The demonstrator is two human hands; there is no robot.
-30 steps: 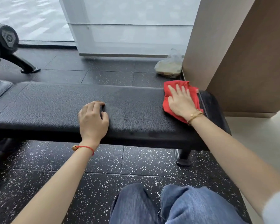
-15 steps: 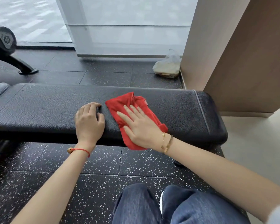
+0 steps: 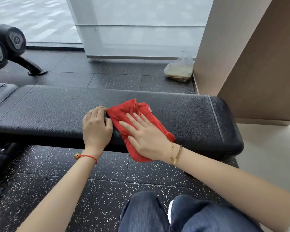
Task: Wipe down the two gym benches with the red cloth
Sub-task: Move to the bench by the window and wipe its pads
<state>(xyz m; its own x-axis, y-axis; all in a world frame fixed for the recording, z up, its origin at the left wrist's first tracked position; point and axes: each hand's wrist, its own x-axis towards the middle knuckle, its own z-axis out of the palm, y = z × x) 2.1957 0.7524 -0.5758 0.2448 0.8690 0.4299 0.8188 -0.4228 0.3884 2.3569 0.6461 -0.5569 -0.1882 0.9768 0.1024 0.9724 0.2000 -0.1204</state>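
- The right hand (image 3: pixel 145 138) lies flat on the red cloth (image 3: pixel 124 114), fingers straight and slightly spread, pointing up and to the left, pressing the cloth onto the bench pad.
- Two thin gold bracelets (image 3: pixel 175 154) circle the right wrist; the forearm runs off toward the lower right corner.
- The left hand (image 3: pixel 95 126) rests on the bench top just beside the cloth, fingers curled under with the tips against the pad, holding nothing; its knuckles touch the cloth's left edge.
- A red string bracelet (image 3: pixel 88 156) sits on the left wrist, and that forearm comes up from the lower left.
- The cloth is bunched and creased, lying across the middle of the black gym bench (image 3: pixel 199 118), with its lower corner hanging over the near edge.
- The bench pad is black, grained, with a stitched seam near its right end; a second black pad (image 3: pixel 0 92) adjoins it at the far left.
- Blue jeans (image 3: pixel 157 213) over the person's knees fill the bottom of the view.
- The floor (image 3: pixel 70 181) is dark rubber tile flecked with white.
- Beyond the bench, a clear plastic bag (image 3: pixel 179 69) sits on the floor against a beige wall (image 3: pixel 216 47).
- Black dumbbells on a rack (image 3: pixel 8 42) stand at the far left, near a frosted glass panel (image 3: pixel 141 30).
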